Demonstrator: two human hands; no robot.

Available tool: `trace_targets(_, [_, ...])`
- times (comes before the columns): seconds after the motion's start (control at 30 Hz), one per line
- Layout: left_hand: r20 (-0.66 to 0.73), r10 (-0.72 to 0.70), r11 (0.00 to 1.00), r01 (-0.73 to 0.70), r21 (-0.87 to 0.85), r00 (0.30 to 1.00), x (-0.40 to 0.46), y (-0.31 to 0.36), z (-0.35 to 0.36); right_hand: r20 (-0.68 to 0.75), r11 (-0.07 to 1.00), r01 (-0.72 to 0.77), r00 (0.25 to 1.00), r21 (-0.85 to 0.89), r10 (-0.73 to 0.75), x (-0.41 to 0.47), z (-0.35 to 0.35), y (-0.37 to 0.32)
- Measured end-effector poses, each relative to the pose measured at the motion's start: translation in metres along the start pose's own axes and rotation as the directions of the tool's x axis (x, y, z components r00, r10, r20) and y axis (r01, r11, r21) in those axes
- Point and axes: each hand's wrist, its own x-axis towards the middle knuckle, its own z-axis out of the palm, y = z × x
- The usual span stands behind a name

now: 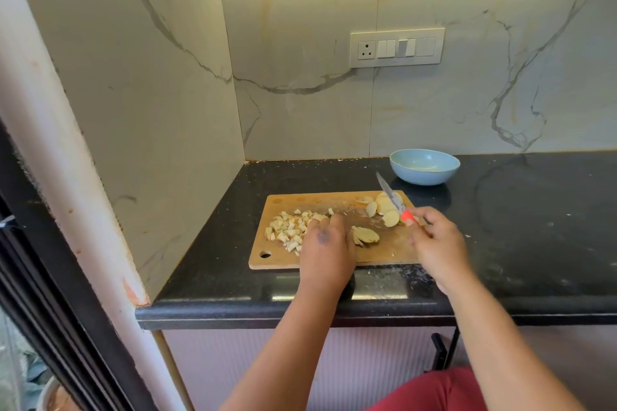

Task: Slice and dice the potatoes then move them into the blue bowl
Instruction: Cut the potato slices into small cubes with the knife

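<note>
A wooden cutting board lies on the black counter. Several diced potato pieces are piled on its left half. My left hand lies flat on the board beside the pile, fingers straight and touching the dice. A small stack of cut slices sits just right of that hand. Round potato slices lie at the board's far right corner. My right hand grips a knife by its red handle, blade raised and pointing away over the slices. The blue bowl stands behind the board, near the wall.
The black counter stretches to the right, with crumbs on it. A marble wall closes the left side and the back. A switch panel is on the back wall. The counter's front edge is just below the board.
</note>
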Motion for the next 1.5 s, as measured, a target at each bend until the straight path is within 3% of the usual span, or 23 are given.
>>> trace_targets(0.13, [-0.055, 0.139, 0.979, -0.129, 0.155, 0.989, 0.002, 0.009, 0.004, -0.102, 0.978, 0.084, 0.989, -0.188, -0.105, -0.001, 0.009, 0.009])
trace_targets(0.3, [0.283, -0.096, 0.977, 0.037, 0.208, 0.954, 0.019, 0.036, 0.009, -0.133, 0.977, 0.099, 0.983, -0.187, -0.125, 0.0, 0.007, 0.013])
trace_targets(0.43, [0.397, -0.122, 0.933, -0.03, 0.357, 0.91, 0.036, 0.052, 0.025, -0.134, 0.985, 0.092, 0.985, -0.143, -0.111, 0.001, 0.008, 0.014])
trace_targets(0.6, [0.474, -0.156, 0.902, -0.07, 0.425, 0.867, 0.043, 0.054, 0.033, -0.124, 0.985, 0.114, 0.984, -0.132, -0.13, 0.002, 0.008, 0.017])
trace_targets(0.7, [0.489, -0.062, 0.932, -0.125, 0.341, 0.87, 0.042, 0.048, 0.026, -0.111, 0.981, 0.116, 0.985, -0.156, -0.134, 0.002, 0.007, 0.017])
trace_targets(0.83, [0.48, 0.211, 0.974, -0.226, -0.026, 0.852, 0.033, 0.025, 0.009, -0.099, 0.974, 0.121, 0.985, -0.194, -0.142, -0.002, 0.005, 0.014])
trace_targets(0.93, [0.465, 0.289, 0.956, -0.226, -0.188, 0.837, 0.024, 0.008, 0.002, -0.077, 0.97, 0.11, 0.989, -0.216, -0.129, -0.008, 0.0, 0.012])
trace_targets(1.07, [0.34, 0.231, 0.969, -0.184, -0.165, 0.912, 0.013, 0.003, 0.0, -0.087, 0.965, 0.047, 0.994, -0.259, -0.072, -0.021, -0.01, 0.01])
trace_targets(1.13, [0.295, 0.191, 0.979, -0.161, -0.123, 0.936, 0.01, 0.002, 0.0, -0.058, 0.94, 0.085, 0.992, -0.33, -0.11, -0.034, -0.01, 0.006])
trace_targets(1.23, [0.298, 0.174, 0.985, -0.165, -0.057, 0.939, 0.008, 0.001, 0.002, -0.004, 0.872, 0.193, 0.976, -0.449, -0.218, -0.054, -0.005, 0.003])
trace_targets(1.3, [0.293, 0.207, 0.978, -0.203, -0.045, 0.933, 0.008, 0.0, 0.002, 0.036, 0.83, 0.201, 0.976, -0.52, -0.214, -0.06, -0.003, 0.002])
trace_targets(1.5, [0.276, 0.257, 0.964, -0.227, -0.137, 0.926, 0.011, -0.005, 0.009, 0.06, 0.77, 0.226, 0.969, -0.597, -0.238, -0.063, 0.0, -0.002])
